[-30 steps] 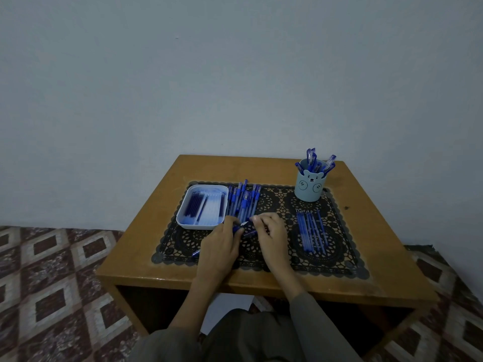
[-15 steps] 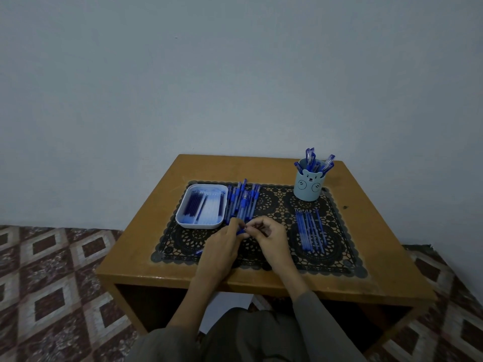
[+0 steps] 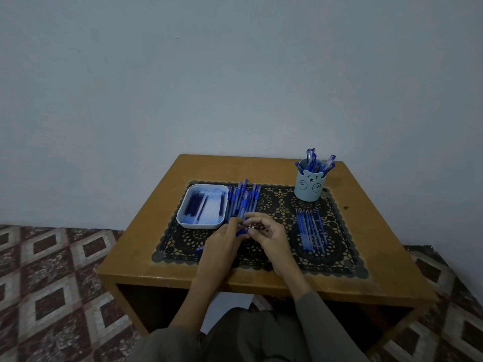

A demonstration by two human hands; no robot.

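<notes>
A tiled floor (image 3: 52, 283) of brown and cream diamonds fills the far left, below a plain pale wall. The brown wooden desk (image 3: 146, 262) stands against that wall and carries a black lace mat (image 3: 180, 246) across most of its top.

At the mat's left far corner sits a pale rectangular plastic tray (image 3: 201, 226) with rounded corners. Dark blue ink refills (image 3: 194, 205) lie lengthwise in it, most towards its left side. Just beside the tray's right wall, a row of blue capped pens (image 3: 243, 199) lies on the mat, pointing away from the person.

Near the mat's middle, just in front of that row, the left hand (image 3: 222, 246) has its fingers curled round a blue plastic pen (image 3: 241, 232). The pen is held low over the mat, and its back end juts out past the hand to the lower left. The right hand (image 3: 269, 236) meets it from the other side. Its thumb and forefinger pinch the thin pointed end of the same pen, and its other fingers are loosely bent. The two hands are touching or nearly so.

Further right, a second row of thin blue refills (image 3: 311, 231) lies side by side on the mat. Behind it, at the mat's right far corner, stands a light blue round cup with a bear face (image 3: 309, 188), holding upright blue pens (image 3: 316, 163).
</notes>
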